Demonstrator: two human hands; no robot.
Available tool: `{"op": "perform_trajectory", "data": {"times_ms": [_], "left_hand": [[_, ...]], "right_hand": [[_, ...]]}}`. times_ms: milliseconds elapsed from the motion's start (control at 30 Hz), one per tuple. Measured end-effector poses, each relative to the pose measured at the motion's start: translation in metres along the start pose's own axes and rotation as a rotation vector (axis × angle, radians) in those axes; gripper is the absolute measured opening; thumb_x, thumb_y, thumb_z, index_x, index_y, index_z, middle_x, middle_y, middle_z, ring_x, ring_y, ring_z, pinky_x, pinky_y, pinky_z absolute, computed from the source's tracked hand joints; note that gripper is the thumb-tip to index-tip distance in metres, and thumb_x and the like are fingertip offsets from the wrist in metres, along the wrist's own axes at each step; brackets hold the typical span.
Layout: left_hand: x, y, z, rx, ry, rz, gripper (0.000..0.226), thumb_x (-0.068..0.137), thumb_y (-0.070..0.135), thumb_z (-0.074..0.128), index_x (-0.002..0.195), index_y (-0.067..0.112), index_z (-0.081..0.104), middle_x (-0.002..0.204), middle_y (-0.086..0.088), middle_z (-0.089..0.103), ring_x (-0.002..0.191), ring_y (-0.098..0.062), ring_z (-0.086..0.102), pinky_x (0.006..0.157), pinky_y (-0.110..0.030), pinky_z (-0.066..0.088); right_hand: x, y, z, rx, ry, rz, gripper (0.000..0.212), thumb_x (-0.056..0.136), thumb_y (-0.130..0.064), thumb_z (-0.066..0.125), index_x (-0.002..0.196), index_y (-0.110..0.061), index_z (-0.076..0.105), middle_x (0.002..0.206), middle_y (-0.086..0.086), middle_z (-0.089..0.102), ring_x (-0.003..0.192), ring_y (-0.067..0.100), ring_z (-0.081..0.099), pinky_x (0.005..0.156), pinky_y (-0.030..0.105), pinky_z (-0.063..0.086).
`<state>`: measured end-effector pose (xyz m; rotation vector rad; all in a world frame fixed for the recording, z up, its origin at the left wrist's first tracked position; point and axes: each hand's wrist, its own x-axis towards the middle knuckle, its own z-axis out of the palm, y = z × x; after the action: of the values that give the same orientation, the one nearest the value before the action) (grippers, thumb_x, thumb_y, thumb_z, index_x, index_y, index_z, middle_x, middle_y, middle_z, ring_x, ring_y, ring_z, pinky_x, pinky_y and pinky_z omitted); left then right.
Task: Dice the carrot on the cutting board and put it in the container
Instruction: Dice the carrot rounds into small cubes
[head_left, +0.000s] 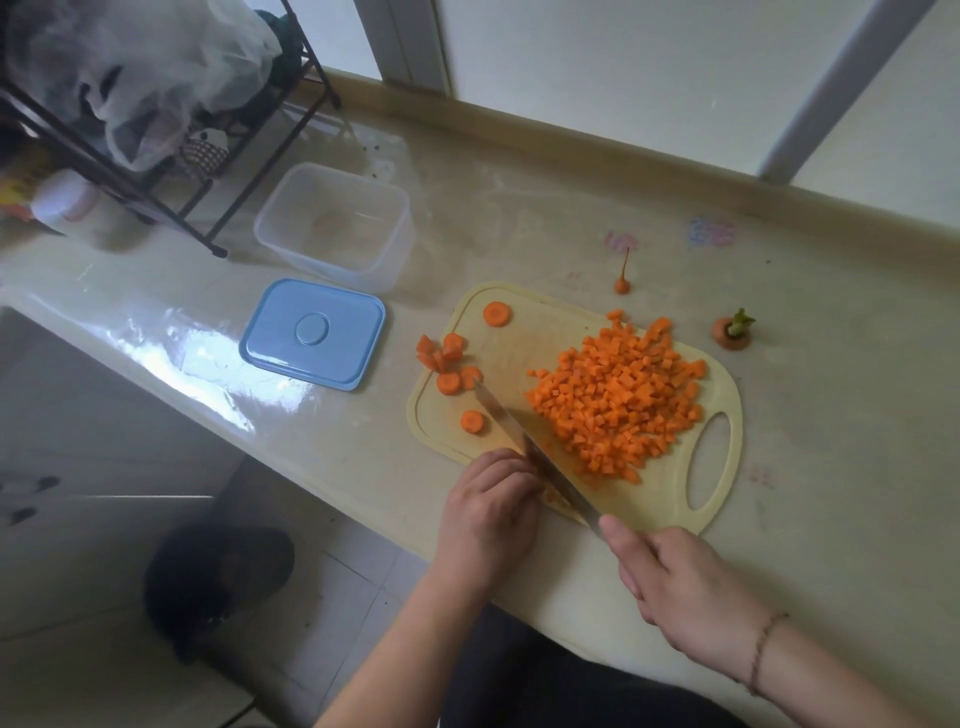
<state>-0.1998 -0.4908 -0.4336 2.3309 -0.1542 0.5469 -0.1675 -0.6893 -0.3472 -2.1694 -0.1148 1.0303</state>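
Most diced carrot (618, 395) lies beyond knife (535, 457).

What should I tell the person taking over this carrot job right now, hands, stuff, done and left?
Right hand grips the knife, blade on the cutting board. Left hand curls by the blade; what it holds is hidden.
Done: diced carrot pile on the board.
Left: dice the carrot slices at the board's far-left edge, then move everything into the container, open and empty, blue lid beside it.
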Motion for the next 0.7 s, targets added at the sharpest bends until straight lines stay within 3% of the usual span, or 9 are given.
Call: {"op": "perform_trajectory", "data": {"times_ms": [133, 267, 333, 400, 467, 533, 600, 700], "left_hand": [[0.001, -0.002, -0.001, -0.060, -0.050, 0.020, 0.011, 0.080, -0.002, 0.063, 0.079, 0.003, 0.072, 0.089, -0.006, 0.072, 0.097, -0.020, 0.067, 0.081, -0.034, 0.057], [-0.001, -0.002, -0.006, -0.154, -0.188, 0.023, 0.012, 0.084, 0.000, 0.061, 0.087, 0.003, 0.072, 0.103, -0.007, 0.073, 0.117, -0.020, 0.064, 0.095, -0.035, 0.055], [-0.002, -0.004, -0.008, -0.186, -0.187, 0.054, 0.016, 0.084, -0.001, 0.058, 0.089, 0.003, 0.072, 0.108, -0.007, 0.072, 0.120, -0.020, 0.062, 0.099, -0.034, 0.052], [-0.003, -0.005, -0.013, -0.200, -0.013, -0.011, 0.021, 0.078, -0.005, 0.052, 0.084, 0.005, 0.070, 0.102, -0.005, 0.070, 0.110, -0.020, 0.064, 0.091, -0.036, 0.054], [0.001, -0.003, -0.022, -0.142, 0.257, -0.191, 0.021, 0.072, -0.001, 0.048, 0.081, 0.006, 0.066, 0.096, 0.000, 0.062, 0.099, -0.018, 0.060, 0.082, -0.037, 0.051], [0.013, 0.004, -0.032, -0.077, 0.398, -0.266, 0.018, 0.071, 0.007, 0.050, 0.082, 0.004, 0.065, 0.095, 0.001, 0.057, 0.095, -0.020, 0.056, 0.081, -0.037, 0.047], [0.031, 0.014, -0.041, -0.068, 0.308, -0.150, 0.014, 0.075, 0.017, 0.057, 0.078, 0.006, 0.064, 0.088, 0.003, 0.058, 0.089, -0.022, 0.054, 0.081, -0.036, 0.042], [0.063, 0.027, -0.039, 0.135, -0.049, -0.004, 0.022, 0.079, 0.034, 0.064, 0.065, 0.019, 0.058, 0.071, 0.008, 0.054, 0.078, -0.018, 0.047, 0.077, -0.034, 0.035]], "right_hand": [[0.009, -0.006, 0.003, 0.016, 0.026, -0.004, 0.068, 0.074, -0.078, 0.025, 0.051, -0.016, 0.039, 0.041, -0.002, 0.035, 0.037, 0.008, 0.033, 0.051, 0.029, 0.034], [0.008, -0.012, -0.001, 0.198, -0.003, 0.099, 0.060, 0.081, -0.072, 0.033, 0.054, -0.018, 0.039, 0.041, -0.004, 0.033, 0.030, 0.008, 0.028, 0.034, 0.019, 0.023], [0.007, -0.011, -0.007, 0.232, -0.027, 0.094, 0.059, 0.085, -0.069, 0.036, 0.054, -0.020, 0.038, 0.043, -0.002, 0.033, 0.031, 0.011, 0.028, 0.034, 0.018, 0.022], [0.004, -0.008, -0.013, 0.122, 0.007, -0.002, 0.064, 0.082, -0.076, 0.032, 0.053, -0.019, 0.038, 0.043, -0.004, 0.034, 0.034, 0.009, 0.030, 0.038, 0.019, 0.026], [-0.001, -0.001, -0.020, -0.065, 0.091, -0.108, 0.075, 0.077, -0.086, 0.023, 0.053, -0.017, 0.039, 0.043, -0.003, 0.038, 0.039, 0.009, 0.036, 0.043, 0.021, 0.030], [-0.007, 0.002, -0.025, -0.248, 0.160, -0.134, 0.078, 0.073, -0.088, 0.017, 0.054, -0.017, 0.040, 0.044, -0.002, 0.044, 0.042, 0.011, 0.043, 0.046, 0.024, 0.034], [-0.013, -0.002, -0.029, -0.417, 0.204, -0.125, 0.077, 0.077, -0.085, 0.010, 0.059, -0.019, 0.045, 0.052, -0.001, 0.051, 0.049, 0.010, 0.051, 0.051, 0.027, 0.043], [-0.017, -0.010, -0.031, -0.592, 0.244, -0.146, 0.072, 0.075, -0.082, 0.003, 0.069, -0.025, 0.046, 0.064, -0.003, 0.056, 0.063, 0.012, 0.058, 0.059, 0.030, 0.050]]}}
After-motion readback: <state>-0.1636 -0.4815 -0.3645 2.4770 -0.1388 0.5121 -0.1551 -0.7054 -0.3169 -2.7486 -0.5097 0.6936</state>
